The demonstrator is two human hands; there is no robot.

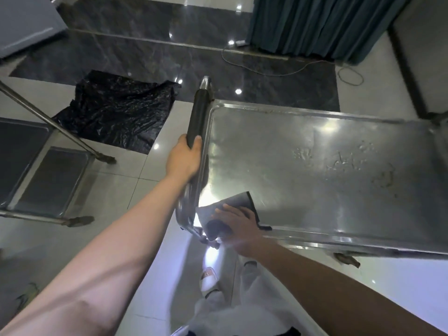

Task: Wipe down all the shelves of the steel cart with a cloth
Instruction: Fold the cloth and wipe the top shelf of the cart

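- Left hand [183,158]: fingers curled round the black grip [198,117] of the cart's handle bar, thumb lying along its near end.
- Right hand [236,224]: fingers spread flat, pressing a dark cloth [238,202] onto the near left corner of the top shelf; it clasps nothing.
- Cloth: crumpled, one part bunched under the palm and spilling over the shelf's near rim; its outline is blurred there by glare.
- Steel cart top shelf [315,170]: a shallow rimmed tray, long axis running from the handle end at left toward the right, where the frame edge cuts it off. Streaks and smears mark the right half.
- Lower shelves: hidden beneath the top shelf.
- A caster [346,259] shows under the near rim.
- Second steel cart [36,170]: at far left, partly cropped.
- Black plastic sheet [114,112]: lying crumpled on the tiled floor beyond the handle.
- Teal curtain [315,25]: hanging at upper right, a white cable [278,73] trailing before it.
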